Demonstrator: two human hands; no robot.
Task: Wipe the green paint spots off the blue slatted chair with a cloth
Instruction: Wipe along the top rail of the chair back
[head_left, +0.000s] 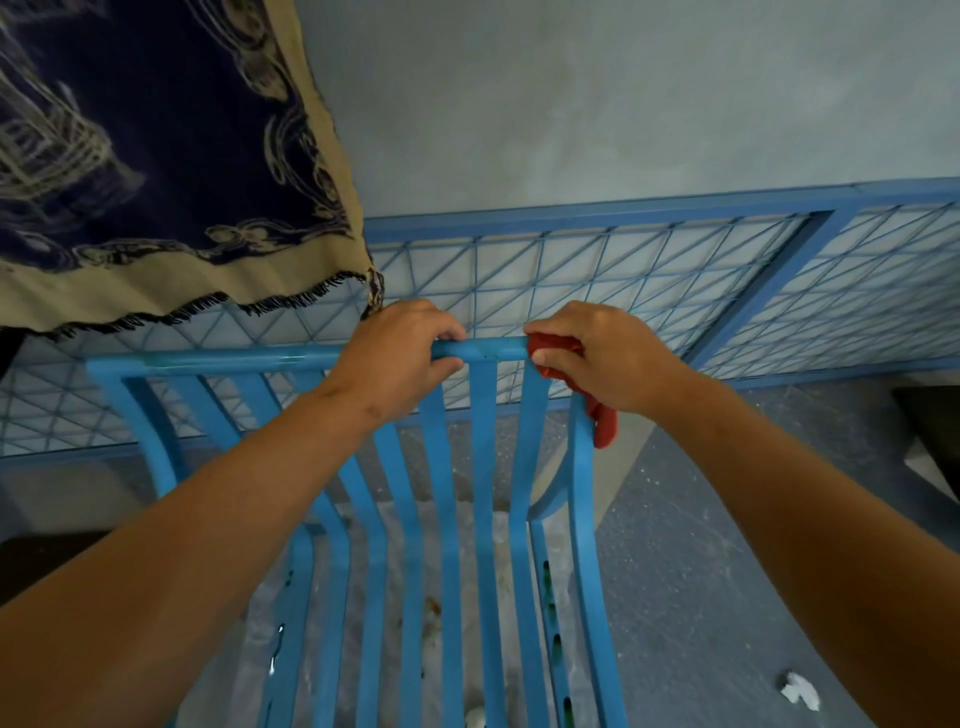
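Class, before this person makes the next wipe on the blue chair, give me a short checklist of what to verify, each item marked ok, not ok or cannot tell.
1. Red cloth in the right hand: ok, gripped against the top rail.
2. Left hand steadying the blue chair: ok, curled round the top rail.
3. Top rail between the hands free of green: cannot tell, only small dark specks.
4. Green spots on the seat's right slat: not ok, unwiped.
5. Cloth damp: cannot tell.
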